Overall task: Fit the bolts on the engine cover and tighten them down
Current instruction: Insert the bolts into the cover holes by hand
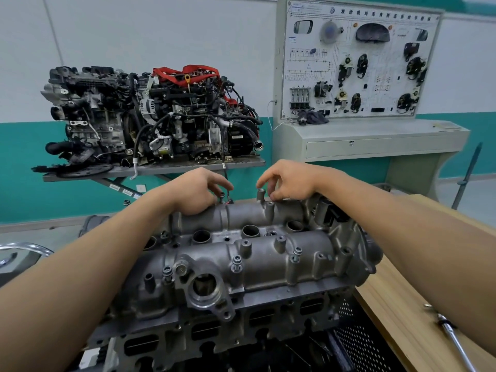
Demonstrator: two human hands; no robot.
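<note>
Reaches both arms over the engine cover toward its far edge. Pinches a dark-headed bolt with the left grip, fingers curled, the bolt upright at the cover's far rim. Curls the right grip just beside an upright tubular boss, fingertips drawn together above the rim; cannot tell whether anything sits between them. Shows three seated bolts standing along the cover's near side. Works just beside a wooden table that carries a chrome tool near its front edge. Faces a whole engine on a stand and a wiring display board, both well behind.
</note>
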